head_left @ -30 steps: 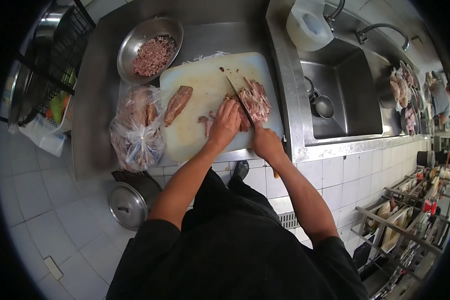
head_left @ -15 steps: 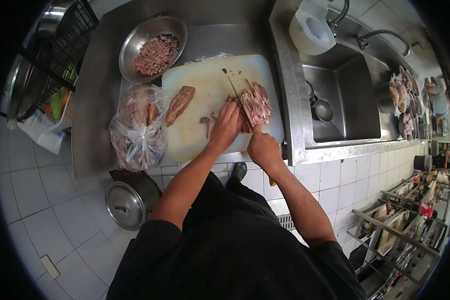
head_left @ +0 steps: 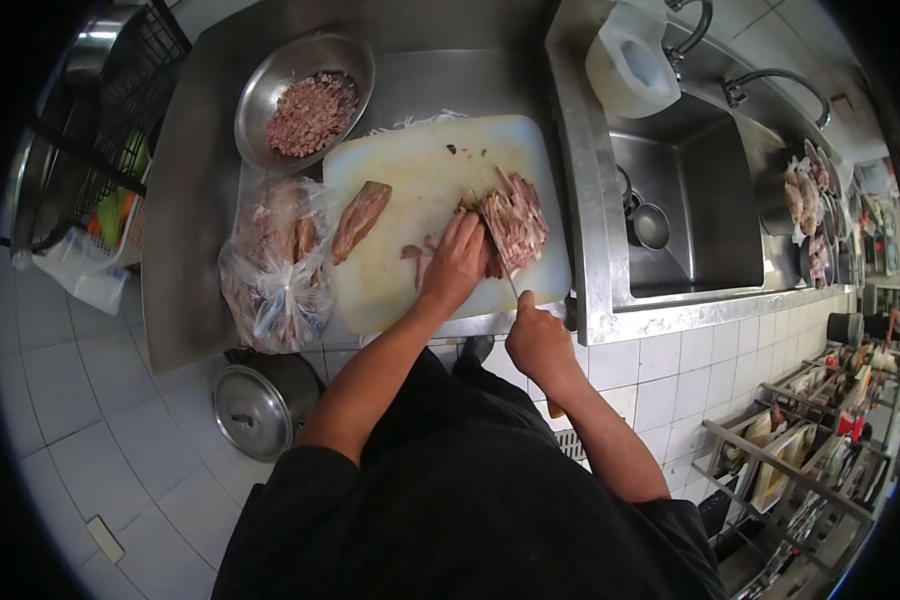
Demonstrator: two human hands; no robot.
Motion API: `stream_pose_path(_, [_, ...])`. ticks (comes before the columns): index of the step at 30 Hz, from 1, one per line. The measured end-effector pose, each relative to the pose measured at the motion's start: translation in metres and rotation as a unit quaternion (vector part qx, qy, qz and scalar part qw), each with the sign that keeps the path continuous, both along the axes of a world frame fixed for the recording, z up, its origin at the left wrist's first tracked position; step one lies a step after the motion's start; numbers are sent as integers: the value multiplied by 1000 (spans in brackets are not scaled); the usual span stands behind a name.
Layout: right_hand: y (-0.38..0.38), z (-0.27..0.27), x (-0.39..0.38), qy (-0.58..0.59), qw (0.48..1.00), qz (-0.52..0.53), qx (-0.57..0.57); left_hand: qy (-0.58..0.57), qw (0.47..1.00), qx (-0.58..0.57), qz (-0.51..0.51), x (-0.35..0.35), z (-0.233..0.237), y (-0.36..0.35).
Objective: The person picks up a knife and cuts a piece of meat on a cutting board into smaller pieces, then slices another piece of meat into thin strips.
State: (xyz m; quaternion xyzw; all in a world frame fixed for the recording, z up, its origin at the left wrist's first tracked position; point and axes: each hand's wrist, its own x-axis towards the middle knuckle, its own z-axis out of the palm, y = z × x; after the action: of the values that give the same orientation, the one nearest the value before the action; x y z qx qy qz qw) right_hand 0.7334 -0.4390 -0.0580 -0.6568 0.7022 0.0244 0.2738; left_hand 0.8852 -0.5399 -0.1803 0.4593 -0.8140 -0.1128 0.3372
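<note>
A pale cutting board (head_left: 400, 165) lies on the steel counter. My right hand (head_left: 540, 345) is closed round the handle of a knife (head_left: 504, 262), whose blade slants up and left along sliced meat (head_left: 518, 225) on the board's right side. Close to the blade's left side, my left hand (head_left: 455, 265) presses its bent fingers together on the meat. The portion under those fingers is mostly hidden. A few small scraps (head_left: 420, 257) lie beside this hand. Farther left rests a whole strip of meat (head_left: 361, 222).
A steel bowl (head_left: 253, 112) of diced meat stands beyond the board. Left of it sits a plastic bag (head_left: 280, 275) of meat. On the right is a sink (head_left: 705, 200) with a ladle-like pan (head_left: 651, 227). A lidded pot (head_left: 253, 412) stands below the counter.
The knife and my right hand have drawn back toward my body, and the blade tip no longer reaches the board's upper part. My left hand stays on the meat.
</note>
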Motion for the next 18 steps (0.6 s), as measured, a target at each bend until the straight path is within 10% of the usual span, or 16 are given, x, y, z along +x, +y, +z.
stream_pose_path(18, [-30, -31, -4, -27, 999, 6, 45, -17, 1000, -3, 20, -2, 9, 3])
